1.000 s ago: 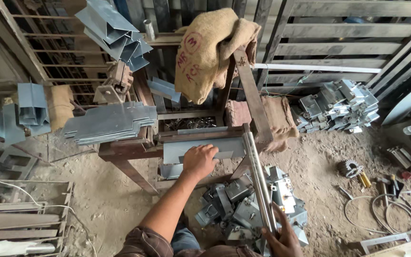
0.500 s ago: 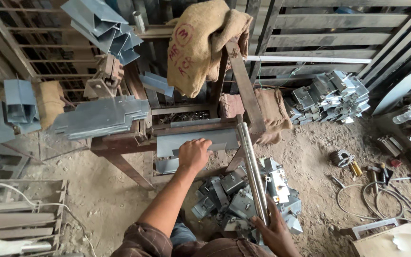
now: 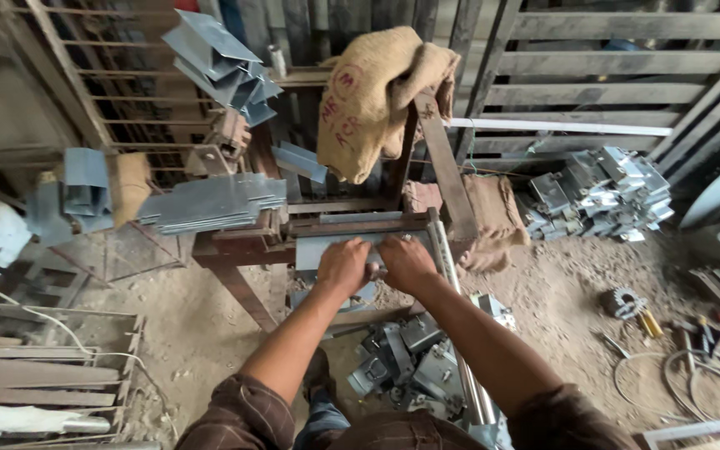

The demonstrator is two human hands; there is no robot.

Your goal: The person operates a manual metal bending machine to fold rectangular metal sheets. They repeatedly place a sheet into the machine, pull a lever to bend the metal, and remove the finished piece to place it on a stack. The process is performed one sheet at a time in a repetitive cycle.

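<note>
Both hands, left hand (image 3: 343, 265) and right hand (image 3: 405, 262), press flat on the sheet (image 3: 335, 247) lying in the bender (image 3: 360, 227), fingers spread, neither closed around it. Lever (image 3: 452, 292) sits at the right hand's 3 o'clock. Bare fingers by that clamp edge could get pinched or cut (thin sheet, sharp edges).

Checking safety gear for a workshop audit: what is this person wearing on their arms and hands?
Both hands, left hand and right hand, are bare, with no gloves. Dark brown checked sleeves are rolled up near the elbows, leaving the forearms uncovered. No watch or rings are visible.
</note>
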